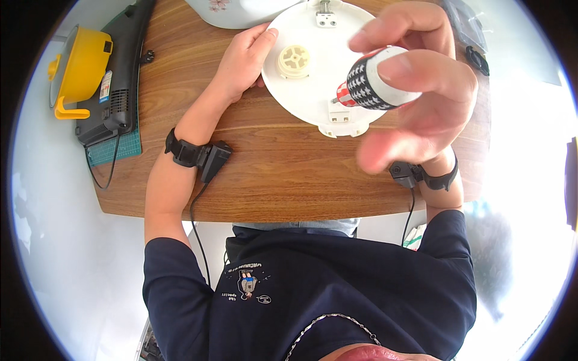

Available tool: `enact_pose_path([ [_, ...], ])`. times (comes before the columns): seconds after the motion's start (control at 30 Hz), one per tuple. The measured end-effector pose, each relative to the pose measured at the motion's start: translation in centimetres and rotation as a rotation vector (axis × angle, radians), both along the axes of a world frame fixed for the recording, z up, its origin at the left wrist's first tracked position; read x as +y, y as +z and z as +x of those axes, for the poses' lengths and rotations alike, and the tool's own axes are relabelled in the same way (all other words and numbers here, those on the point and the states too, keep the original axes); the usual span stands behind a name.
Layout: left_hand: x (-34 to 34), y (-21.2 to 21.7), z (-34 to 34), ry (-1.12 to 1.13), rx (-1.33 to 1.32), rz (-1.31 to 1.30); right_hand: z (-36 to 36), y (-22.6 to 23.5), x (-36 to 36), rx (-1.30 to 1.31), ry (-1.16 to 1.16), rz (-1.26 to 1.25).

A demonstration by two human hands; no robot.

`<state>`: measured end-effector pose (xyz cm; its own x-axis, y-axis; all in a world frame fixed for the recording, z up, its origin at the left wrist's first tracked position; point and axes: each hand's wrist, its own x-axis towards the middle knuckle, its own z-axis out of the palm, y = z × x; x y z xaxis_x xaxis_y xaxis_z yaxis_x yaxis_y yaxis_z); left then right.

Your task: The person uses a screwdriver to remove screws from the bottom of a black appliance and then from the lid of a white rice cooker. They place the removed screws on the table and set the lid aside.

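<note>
A white round lid-like cover (328,57) lies on the wooden table in front of me, inner side up. My left hand (244,63) grips its left rim, thumb on top and fingers partly beneath. Next to that thumb, a cream ribbed round cap (295,60) sits on the cover. A metal hinge piece (326,17) is fixed at the far edge. Over the cover's right side, my right hand (445,96) is raised, holding a stubby screwdriver (385,78) with a star-patterned handle between thumb and fingers. Its tip points left and slightly down, apparently above the surface.
Beyond the cover stands a white rounded body (241,15) with a flower print. At the left, a yellow pot (87,63) rests by a black appliance (123,78), over a green cutting mat (129,147). A black ring-shaped object (477,60) lies far right. Cables hang from both wrist devices.
</note>
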<state>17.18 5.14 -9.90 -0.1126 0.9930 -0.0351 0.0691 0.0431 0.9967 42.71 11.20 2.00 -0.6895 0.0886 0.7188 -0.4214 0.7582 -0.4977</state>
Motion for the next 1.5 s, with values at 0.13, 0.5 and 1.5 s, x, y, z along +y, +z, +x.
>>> enact_pose_path([
  [0.13, -0.1, 0.5, 0.3, -0.004, 0.015, -0.025, -0.2, -0.4, -1.5, 0.044, -0.046, -0.143],
  [0.5, -0.2, 0.0, -0.5, -0.022, -0.019, -0.052, -1.9, -0.7, -0.8, 0.183, -0.086, -0.066],
  [1.5, -0.4, 1.1, 0.0, -0.038, 0.041, -0.107, 1.5, -0.3, -0.4, 0.026, 0.204, -0.396],
])
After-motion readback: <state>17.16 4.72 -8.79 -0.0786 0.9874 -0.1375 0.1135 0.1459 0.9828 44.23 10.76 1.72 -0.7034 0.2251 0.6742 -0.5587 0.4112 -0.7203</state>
